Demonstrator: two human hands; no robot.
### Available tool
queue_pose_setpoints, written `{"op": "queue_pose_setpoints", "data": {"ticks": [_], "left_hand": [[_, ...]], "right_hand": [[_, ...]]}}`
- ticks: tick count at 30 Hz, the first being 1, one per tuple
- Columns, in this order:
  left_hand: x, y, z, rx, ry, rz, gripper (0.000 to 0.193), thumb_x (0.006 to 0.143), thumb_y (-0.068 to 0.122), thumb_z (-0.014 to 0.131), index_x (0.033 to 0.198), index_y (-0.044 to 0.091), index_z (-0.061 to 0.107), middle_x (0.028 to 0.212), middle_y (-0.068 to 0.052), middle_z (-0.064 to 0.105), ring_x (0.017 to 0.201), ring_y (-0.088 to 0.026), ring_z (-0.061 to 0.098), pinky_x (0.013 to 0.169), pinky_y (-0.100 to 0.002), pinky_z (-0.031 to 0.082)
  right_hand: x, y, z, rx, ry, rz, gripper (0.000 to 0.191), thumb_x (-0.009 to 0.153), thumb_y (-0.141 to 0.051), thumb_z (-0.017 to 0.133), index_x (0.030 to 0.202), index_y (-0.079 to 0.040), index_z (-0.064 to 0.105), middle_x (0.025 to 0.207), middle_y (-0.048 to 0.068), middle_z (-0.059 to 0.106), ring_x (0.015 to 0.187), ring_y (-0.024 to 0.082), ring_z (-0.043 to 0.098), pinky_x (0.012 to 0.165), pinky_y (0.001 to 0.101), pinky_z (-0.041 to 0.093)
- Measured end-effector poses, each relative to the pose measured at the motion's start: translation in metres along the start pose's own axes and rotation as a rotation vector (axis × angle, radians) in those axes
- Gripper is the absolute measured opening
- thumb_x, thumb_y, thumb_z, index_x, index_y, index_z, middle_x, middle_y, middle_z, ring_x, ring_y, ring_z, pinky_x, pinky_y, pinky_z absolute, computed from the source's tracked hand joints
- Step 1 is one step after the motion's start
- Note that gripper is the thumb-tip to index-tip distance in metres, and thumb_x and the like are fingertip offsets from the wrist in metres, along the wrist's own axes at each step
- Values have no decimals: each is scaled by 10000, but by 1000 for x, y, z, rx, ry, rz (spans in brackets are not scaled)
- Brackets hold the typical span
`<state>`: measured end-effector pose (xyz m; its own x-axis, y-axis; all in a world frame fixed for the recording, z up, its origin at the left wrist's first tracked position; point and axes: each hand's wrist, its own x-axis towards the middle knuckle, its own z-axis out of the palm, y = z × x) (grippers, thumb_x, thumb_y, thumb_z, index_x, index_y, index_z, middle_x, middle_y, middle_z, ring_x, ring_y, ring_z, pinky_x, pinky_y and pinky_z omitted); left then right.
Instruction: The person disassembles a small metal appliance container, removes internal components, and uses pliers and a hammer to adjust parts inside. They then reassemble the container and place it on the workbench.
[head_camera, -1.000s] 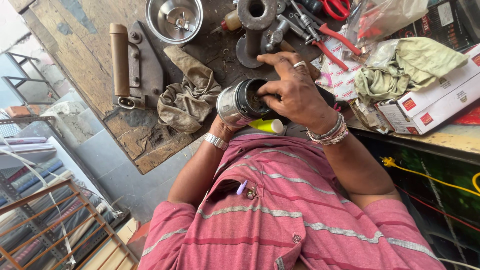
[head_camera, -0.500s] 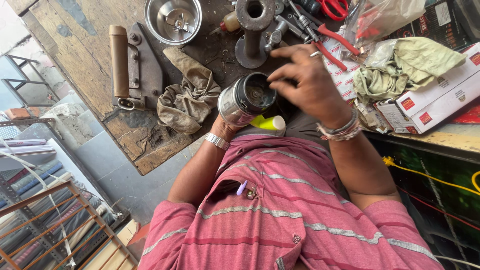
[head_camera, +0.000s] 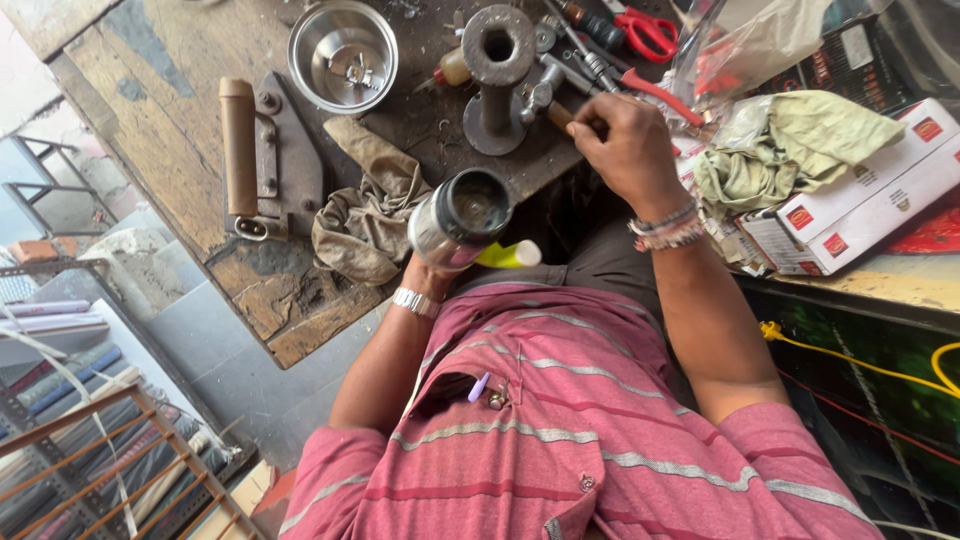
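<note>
My left hand (head_camera: 428, 276), a watch on its wrist, grips a shiny metal cylinder (head_camera: 458, 220) from below, its open dark mouth tilted up toward me. My right hand (head_camera: 628, 150), bracelets on the wrist, rests on the workbench with its fingers closed around the wooden handle of a small tool (head_camera: 560, 116). That tool lies among other hand tools beside a rusty spool-shaped metal part (head_camera: 497, 75). A yellow tube (head_camera: 510, 256) lies in my lap under the cylinder.
On the worn wooden bench (head_camera: 170, 110) are a steel bowl (head_camera: 343, 55), a crumpled rag (head_camera: 365, 205), a wood-handled metal plate (head_camera: 265, 160), red-handled scissors (head_camera: 648, 30), a green cloth (head_camera: 800, 150) and white-and-red boxes (head_camera: 860, 200). A yellow cable (head_camera: 850, 355) runs at right.
My right hand has left the cylinder's mouth and moved up and right onto the bench, closing on the wooden tool handle. The cylinder's open end is now uncovered.
</note>
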<state>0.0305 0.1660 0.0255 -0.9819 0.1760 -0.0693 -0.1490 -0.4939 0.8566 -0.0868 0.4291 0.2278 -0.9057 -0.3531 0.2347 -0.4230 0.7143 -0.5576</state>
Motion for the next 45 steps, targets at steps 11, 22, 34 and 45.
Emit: {"op": "queue_pose_setpoints", "data": {"ticks": [11, 22, 34, 45], "left_hand": [[-19, 24, 15, 960, 35, 332, 600, 773, 131, 903, 1303, 67, 627, 1214, -79, 714, 1085, -195, 697, 944, -312, 577], [-2, 10, -11, 511, 57, 164, 599, 801, 67, 852, 1336, 51, 583, 1242, -80, 685, 1103, -185, 674, 964, -323, 578], [32, 59, -18, 1050, 103, 299, 617, 735, 208, 907, 1267, 43, 642, 1177, -109, 719, 1076, -248, 692, 941, -356, 570], [35, 84, -27, 1046, 173, 429, 639, 743, 276, 927, 1272, 41, 656, 1175, -99, 730, 1067, -255, 715, 955, -360, 578]], "right_hand": [[121, 56, 106, 0, -57, -348, 216, 935, -225, 798, 1094, -101, 721, 1057, 110, 680, 1033, 296, 616, 930, 441, 488], [201, 55, 148, -295, -417, -605, 675, 689, -297, 850, 1326, -161, 670, 1178, 53, 722, 1241, 303, 536, 1015, 501, 371], [231, 102, 119, 27, -30, -356, 620, 733, -210, 987, 1235, -78, 647, 1174, 134, 700, 1095, 289, 672, 959, 401, 569], [127, 57, 80, 283, -232, -9, 459, 852, -113, 760, 1276, 0, 628, 1154, 148, 694, 1014, 263, 695, 840, 389, 595]]}}
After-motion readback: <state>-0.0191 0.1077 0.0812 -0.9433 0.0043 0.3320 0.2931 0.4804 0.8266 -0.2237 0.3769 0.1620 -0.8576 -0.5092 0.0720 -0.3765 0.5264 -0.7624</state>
